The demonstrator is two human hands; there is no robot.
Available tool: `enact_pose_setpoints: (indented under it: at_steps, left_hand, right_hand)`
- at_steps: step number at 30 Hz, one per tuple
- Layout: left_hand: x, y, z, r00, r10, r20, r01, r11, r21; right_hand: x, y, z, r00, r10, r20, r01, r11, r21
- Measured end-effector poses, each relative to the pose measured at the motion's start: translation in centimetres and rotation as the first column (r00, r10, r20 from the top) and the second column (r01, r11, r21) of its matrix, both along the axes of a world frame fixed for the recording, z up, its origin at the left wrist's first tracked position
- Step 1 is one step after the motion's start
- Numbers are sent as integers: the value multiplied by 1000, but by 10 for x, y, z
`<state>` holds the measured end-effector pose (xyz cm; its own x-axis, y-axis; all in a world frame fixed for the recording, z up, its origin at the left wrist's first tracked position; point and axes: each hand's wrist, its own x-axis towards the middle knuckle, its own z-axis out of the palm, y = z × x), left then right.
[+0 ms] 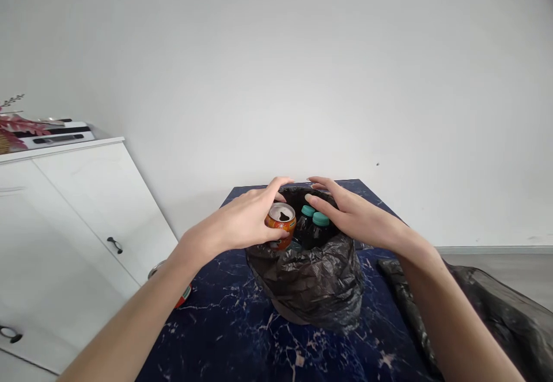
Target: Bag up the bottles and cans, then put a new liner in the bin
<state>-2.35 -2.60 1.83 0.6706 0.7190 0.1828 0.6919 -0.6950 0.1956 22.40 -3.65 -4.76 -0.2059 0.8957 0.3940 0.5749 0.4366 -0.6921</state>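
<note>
At frame centre, the left hand [246,220] curls loosely around the orange can [280,224] inside the black-lined bin [309,278] on the desk [224,324]; the right hand [349,215] lies open over the teal-capped bottles [315,220]. Loose liner could slip inward, or the opened can might dribble.

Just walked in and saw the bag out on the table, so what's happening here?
A person is reaching both hands into a bin lined with a black bag on the dark marbled table. The left hand grips an opened orange can at the bag's mouth. The right hand rests at the rim beside two dark bottles with teal caps standing inside. Another black bag lies to the right.
</note>
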Motion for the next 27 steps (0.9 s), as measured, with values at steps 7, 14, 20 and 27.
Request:
enact_pose_setpoints:
  at_steps: [7,14,20,27]
  left_hand:
    - [-21,-14,-9,890,146,431,-218,968,121]
    - [-105,-23,-59,679,528,509,-693,690,209]
    - [-199,-15,-137,535,814,226,-834,467,294]
    - [-219,-30,-155,470,878,93,-880,474,-25]
  right_hand:
    - [1,-2,1,1000,0,17,0,1000,8]
    - [0,-5,3,999,-5,52,6,1000,-20]
    - [-1,-5,4,997,-17,71,20,999,-36]
    - [-3,-4,1,997,-26,79,26,1000,-7]
